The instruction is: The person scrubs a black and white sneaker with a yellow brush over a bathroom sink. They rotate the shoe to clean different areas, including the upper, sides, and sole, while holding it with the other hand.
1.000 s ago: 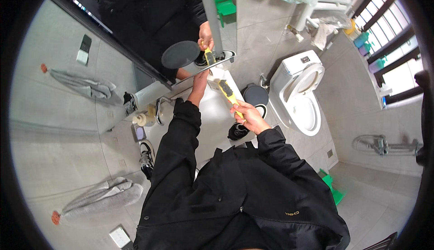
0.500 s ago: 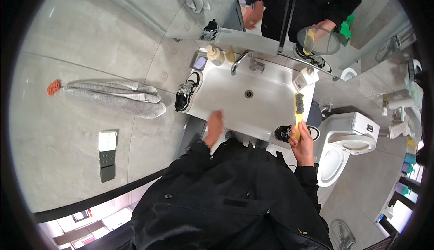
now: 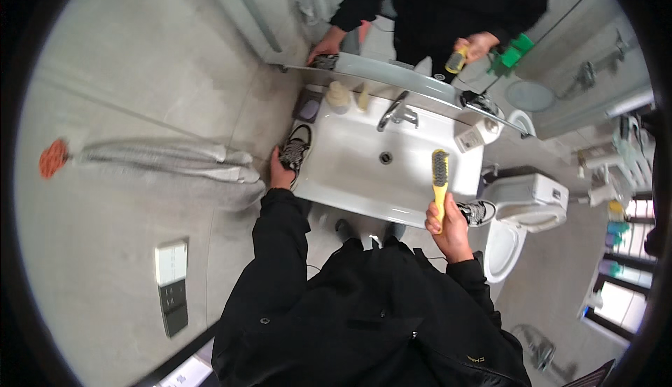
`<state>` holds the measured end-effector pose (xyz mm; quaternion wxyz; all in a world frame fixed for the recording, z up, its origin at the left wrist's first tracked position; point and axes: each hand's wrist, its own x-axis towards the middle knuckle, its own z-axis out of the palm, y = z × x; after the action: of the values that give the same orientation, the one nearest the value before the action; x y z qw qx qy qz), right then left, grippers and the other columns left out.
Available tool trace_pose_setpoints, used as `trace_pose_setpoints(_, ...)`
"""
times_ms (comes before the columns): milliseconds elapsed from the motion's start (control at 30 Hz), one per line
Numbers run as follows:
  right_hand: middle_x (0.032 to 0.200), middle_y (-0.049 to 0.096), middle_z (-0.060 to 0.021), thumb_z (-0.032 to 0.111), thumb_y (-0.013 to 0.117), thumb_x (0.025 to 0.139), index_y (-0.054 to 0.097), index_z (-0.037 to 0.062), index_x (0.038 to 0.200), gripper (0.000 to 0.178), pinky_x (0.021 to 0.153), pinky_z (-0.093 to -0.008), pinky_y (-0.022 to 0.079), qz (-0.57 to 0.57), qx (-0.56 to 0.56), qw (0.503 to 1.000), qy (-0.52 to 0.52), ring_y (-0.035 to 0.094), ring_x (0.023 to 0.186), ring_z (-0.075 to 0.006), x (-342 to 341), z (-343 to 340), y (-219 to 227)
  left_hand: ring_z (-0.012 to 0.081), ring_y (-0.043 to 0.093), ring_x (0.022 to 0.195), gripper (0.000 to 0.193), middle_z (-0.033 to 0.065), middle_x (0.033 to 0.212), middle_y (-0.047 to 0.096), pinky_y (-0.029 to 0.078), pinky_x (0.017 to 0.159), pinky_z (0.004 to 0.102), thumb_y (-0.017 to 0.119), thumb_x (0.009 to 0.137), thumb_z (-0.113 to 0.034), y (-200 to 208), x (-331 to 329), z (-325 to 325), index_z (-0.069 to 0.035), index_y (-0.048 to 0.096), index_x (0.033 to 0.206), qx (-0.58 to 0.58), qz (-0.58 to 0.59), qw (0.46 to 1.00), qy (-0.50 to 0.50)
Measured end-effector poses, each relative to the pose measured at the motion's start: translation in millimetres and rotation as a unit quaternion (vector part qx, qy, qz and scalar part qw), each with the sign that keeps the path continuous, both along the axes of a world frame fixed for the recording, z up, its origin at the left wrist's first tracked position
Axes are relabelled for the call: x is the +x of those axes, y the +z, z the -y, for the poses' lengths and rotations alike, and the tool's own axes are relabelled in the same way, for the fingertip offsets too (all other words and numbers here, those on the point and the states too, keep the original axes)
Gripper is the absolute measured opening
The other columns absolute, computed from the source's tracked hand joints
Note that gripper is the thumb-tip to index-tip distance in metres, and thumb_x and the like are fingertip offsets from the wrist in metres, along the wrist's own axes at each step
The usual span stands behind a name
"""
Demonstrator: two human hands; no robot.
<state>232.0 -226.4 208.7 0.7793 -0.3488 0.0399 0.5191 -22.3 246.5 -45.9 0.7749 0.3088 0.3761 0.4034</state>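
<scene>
My left hand (image 3: 281, 171) is closed round the heel end of a black-and-white sneaker (image 3: 297, 150) on the left rim of a white washbasin (image 3: 343, 189). In my right hand (image 3: 451, 229) is a yellow brush (image 3: 440, 182); its dark bristles face up above the basin's right front part. Behind that hand a second sneaker (image 3: 477, 212) rests on the right front corner of the basin, partly hidden by my fingers. The mirror repeats both hands, the brush and the left sneaker.
A chrome tap (image 3: 399, 112) stands at the back of the basin. Left of it are a pump bottle (image 3: 338, 98) and a dark soap dish (image 3: 308, 105); to the right leans a white bottle (image 3: 479, 136). A grey towel (image 3: 168, 166) hangs on the left wall; a toilet (image 3: 505, 250) stands right.
My left hand has reached left and taken hold of the left sneaker. The brush in my right hand has shifted a little left, and the view has turned slightly.
</scene>
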Motion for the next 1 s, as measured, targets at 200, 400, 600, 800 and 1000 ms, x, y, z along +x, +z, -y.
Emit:
trace_pose_setpoints(200,0.103,0.065,-0.0088,0.029,0.047,0.118,0.051,0.0089,0.143,0.033,0.070,-0.0320,0.048,0.015,0.022,0.999,-0.018,0.056,0.073,-0.0188,-24.8,-28.3,9.2,0.0314,0.073,0.110,0.031,0.0139,0.122,0.076,0.058,0.098,0.0455,0.070,0.102,-0.021,-5.8,18.8,16.6,0.001,0.070,0.124,-0.198,0.039,0.979,0.011)
trace_pose_setpoints(400,0.105,0.069,-0.0102,0.029,0.047,0.118,0.058,0.0051,0.139,0.034,0.071,-0.0314,0.049,0.101,-0.050,0.993,-0.044,0.058,0.077,-0.0181,-12.2,-47.7,16.3,0.0224,0.069,0.120,0.041,0.0077,0.133,0.073,0.054,0.106,0.0390,0.059,0.111,-0.031,113.9,18.1,125.9,-0.002,0.067,0.140,-0.121,0.074,0.979,-0.145)
trace_pose_setpoints(600,0.093,0.054,-0.0029,0.018,0.056,0.115,0.057,0.0065,0.155,0.042,0.072,-0.0276,0.040,0.401,-0.128,0.906,0.040,0.047,0.081,-0.0128,15.7,-69.8,27.9,0.0198,0.064,0.125,0.037,0.0072,0.135,0.070,0.049,0.110,0.0344,0.065,0.106,-0.013,223.9,27.5,179.8,0.003,0.065,0.140,0.240,-0.077,0.932,-0.261)
trace_pose_setpoints(800,0.100,0.062,-0.0063,0.002,0.065,0.101,0.069,0.0123,0.145,0.046,0.086,-0.0338,0.044,0.777,-0.150,0.602,0.106,0.056,0.093,-0.0241,29.7,-93.3,70.5,0.0209,0.065,0.122,0.038,0.0077,0.133,0.071,0.049,0.109,0.0353,0.068,0.105,-0.013,269.7,38.8,208.7,0.001,0.065,0.140,0.323,-0.118,0.888,-0.305)
trace_pose_setpoints(1000,0.100,0.065,-0.0043,0.000,0.069,0.086,0.074,0.0156,0.140,0.057,0.086,-0.0367,0.045,0.874,-0.101,0.467,0.090,0.058,0.093,-0.0269,42.4,-96.9,66.2,0.0248,0.067,0.119,0.032,0.0111,0.128,0.073,0.051,0.107,0.0381,0.068,0.105,-0.015,287.9,59.8,229.0,-0.001,0.069,0.133,0.320,-0.187,0.847,-0.381)
